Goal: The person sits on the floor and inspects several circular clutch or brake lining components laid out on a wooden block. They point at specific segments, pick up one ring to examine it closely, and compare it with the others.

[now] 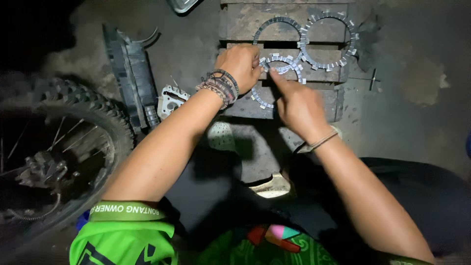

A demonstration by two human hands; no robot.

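My left hand [241, 63] has its fingers clamped on a toothed ring plate [283, 66] at the middle of the wooden block [245, 19] (no containers here); my right hand [299, 105] has one finger out, touching it.

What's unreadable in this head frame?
- Lowest toothed ring: head view, mostly hidden by both hands.
- Left hand: its fingertips' grip on the middle ring is hidden.
- Knobby wheel: cut by left edge, hub dark.
- Top-edge metal object: cropped.
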